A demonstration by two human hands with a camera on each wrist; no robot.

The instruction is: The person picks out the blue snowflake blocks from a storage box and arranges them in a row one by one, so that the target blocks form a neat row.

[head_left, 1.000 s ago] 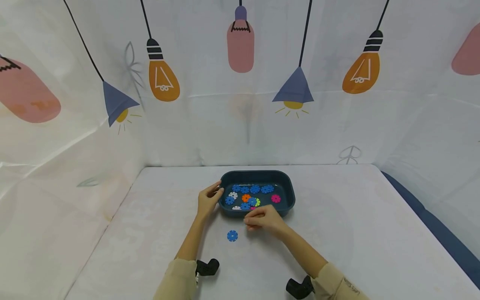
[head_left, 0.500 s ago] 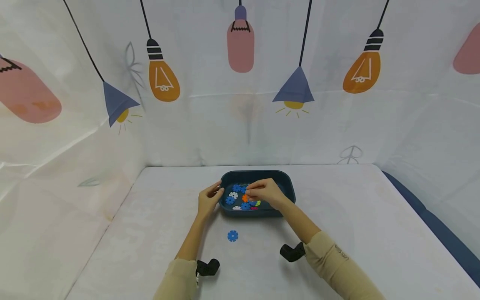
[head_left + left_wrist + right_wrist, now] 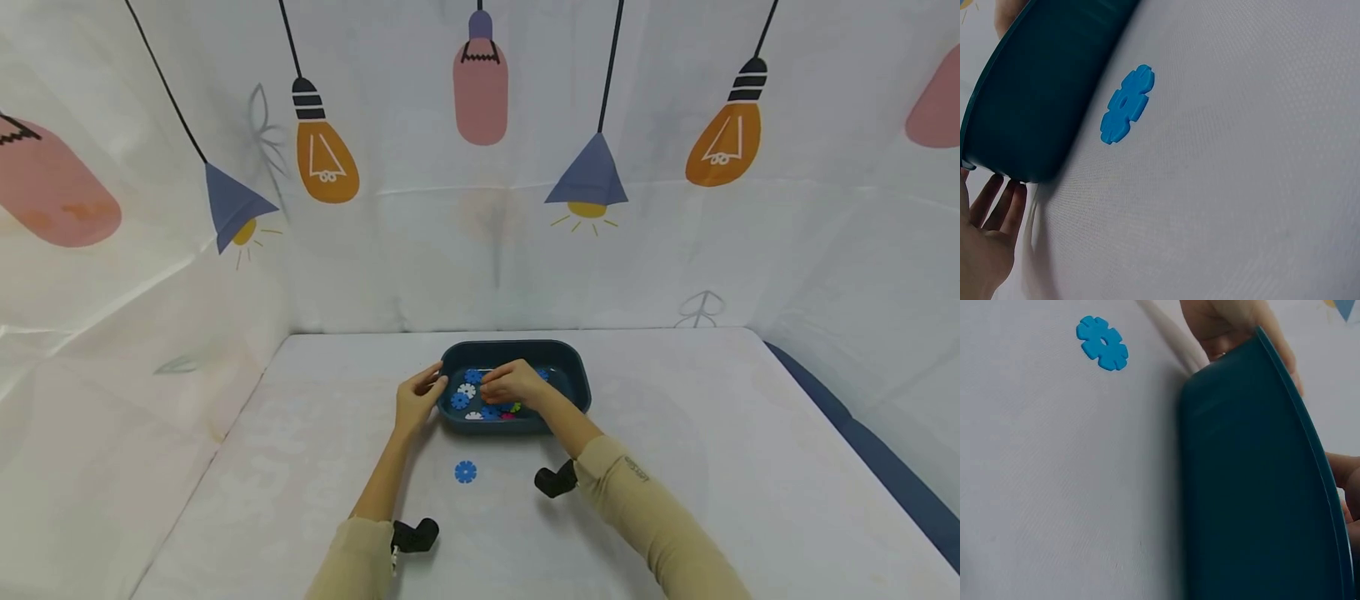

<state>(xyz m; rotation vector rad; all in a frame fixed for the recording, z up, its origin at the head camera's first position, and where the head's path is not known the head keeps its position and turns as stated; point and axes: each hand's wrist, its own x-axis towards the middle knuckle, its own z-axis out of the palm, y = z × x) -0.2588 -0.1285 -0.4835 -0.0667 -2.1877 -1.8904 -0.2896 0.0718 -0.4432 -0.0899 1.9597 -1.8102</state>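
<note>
Discs (image 3: 491,412) partly hidden by right hand (image 3: 516,385)

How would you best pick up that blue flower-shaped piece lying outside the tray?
Probably pinch the blue piece by opposite sides of its notched rim, coming from above: it lies flat on the white table, apart from the tray, with its whole outline free.

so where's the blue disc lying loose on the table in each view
Head: blue disc lower middle, on the table below the tray.
Left wrist: same disc above and left of centre, right of the tray.
Right wrist: same disc near top, left of the tray.
Shared landmark: the tray.
</note>
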